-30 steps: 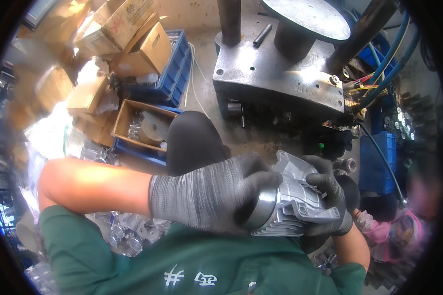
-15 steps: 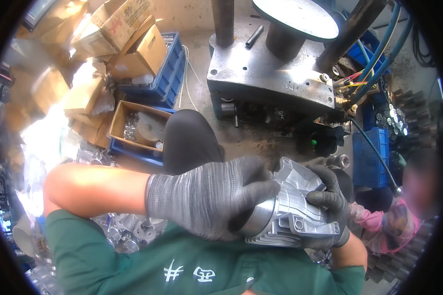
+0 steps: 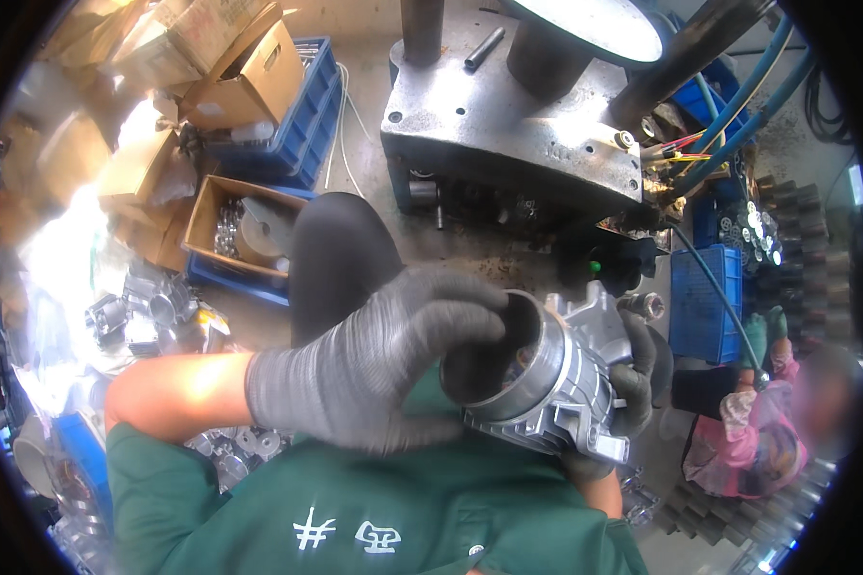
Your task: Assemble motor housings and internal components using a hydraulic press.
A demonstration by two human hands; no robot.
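Note:
A silver cast-metal housing (image 3: 577,395) with a round open mouth, ribs and bolt lugs is tilted in front of my chest, its mouth facing left and up. My right hand (image 3: 633,379), in a dark grey glove, is wrapped round its far right side. My left hand (image 3: 384,359), gloved the same way, is beside the mouth with fingers and thumb spread apart. Its fingertips come close to the rim; whether they touch it I cannot tell. The inside of the housing is mostly in shadow.
Ahead stands a heavy metal machine base (image 3: 508,110) with a round plate (image 3: 599,27) and a loose pin (image 3: 485,48) on it. Cartons (image 3: 244,86) and blue crates (image 3: 307,115) are at left. Another blue crate (image 3: 705,305) and a co-worker in pink (image 3: 753,436) are at right.
My left hand has come off the housing's round end and opened, moving slightly left. The housing has turned so its mouth shows. The view has shifted a little.

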